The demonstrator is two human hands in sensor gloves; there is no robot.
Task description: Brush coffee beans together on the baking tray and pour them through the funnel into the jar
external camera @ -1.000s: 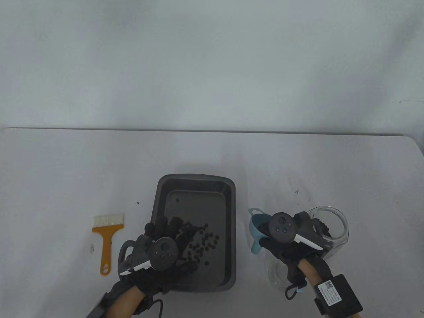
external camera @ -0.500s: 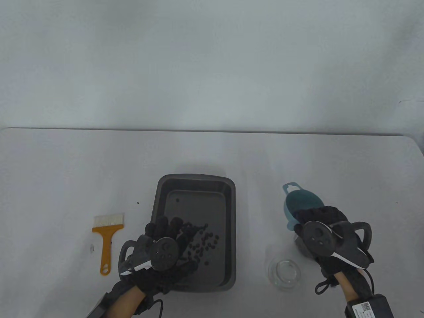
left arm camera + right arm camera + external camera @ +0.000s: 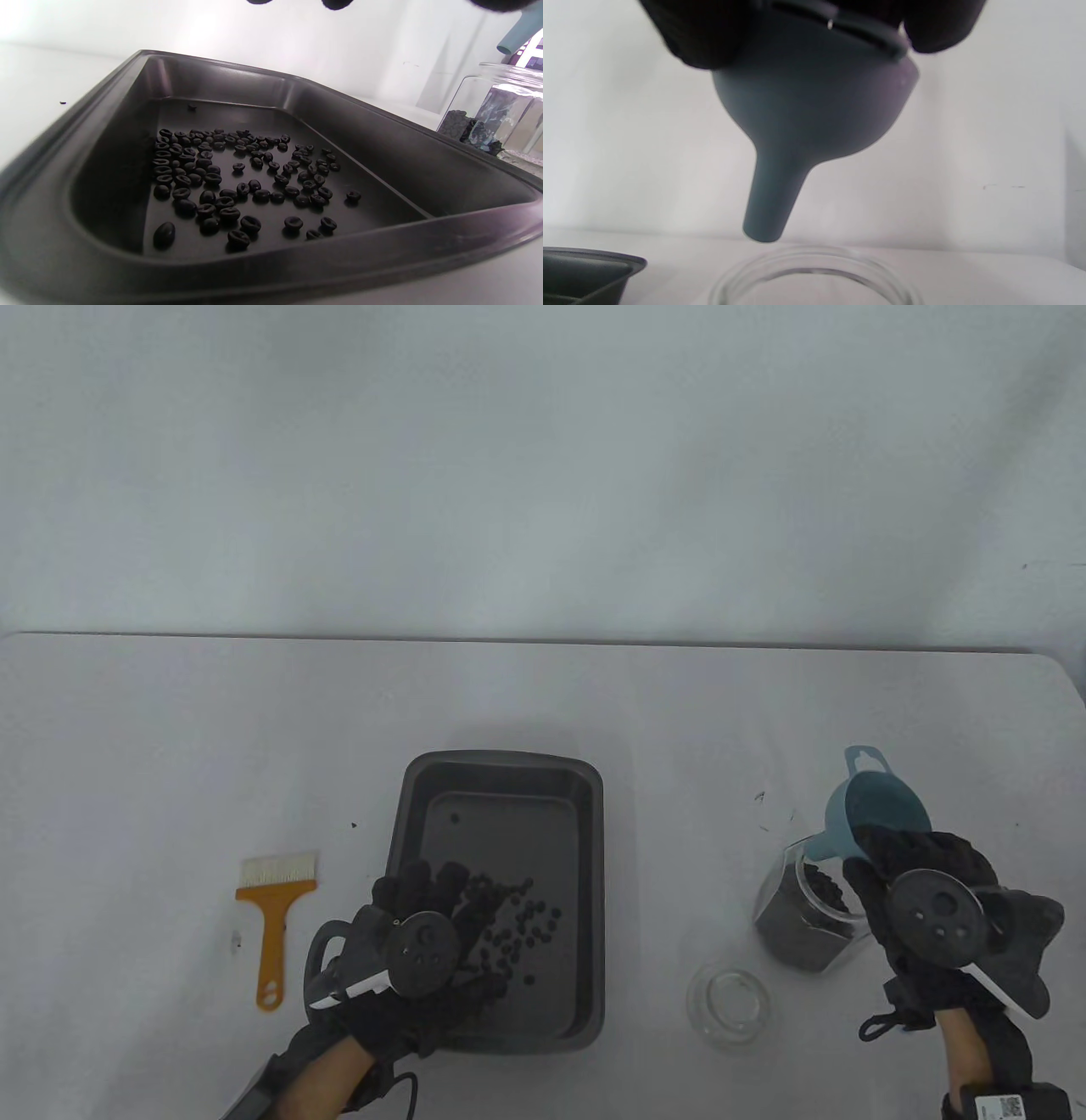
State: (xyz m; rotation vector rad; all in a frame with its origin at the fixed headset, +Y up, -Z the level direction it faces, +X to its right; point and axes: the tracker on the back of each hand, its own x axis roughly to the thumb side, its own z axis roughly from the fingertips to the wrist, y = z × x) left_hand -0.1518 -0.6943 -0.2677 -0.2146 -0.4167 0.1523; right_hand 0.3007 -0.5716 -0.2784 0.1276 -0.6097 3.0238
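The dark baking tray (image 3: 594, 848) sits at the table's middle, with loose coffee beans (image 3: 522, 929) scattered in its near half. My left hand (image 3: 424, 899) lies over the tray's near-left corner, fingers stretched out above the beans (image 3: 237, 178). My right hand (image 3: 908, 848) grips the blue funnel (image 3: 878, 810) by its bowl. The funnel's spout (image 3: 768, 212) hangs tilted just above the open mouth of the glass jar (image 3: 814, 271). The jar (image 3: 802, 920) stands right of the tray and holds a layer of beans.
An orange-handled brush (image 3: 273, 916) with white bristles lies flat left of the tray. A round glass lid (image 3: 730, 1005) rests on the table near the jar. One stray bean (image 3: 455, 818) lies at the tray's far end.
My right hand has carried the funnel from beside the tray rightward to above the jar, uncovering the jar. The left hand, tray and brush have stayed put.
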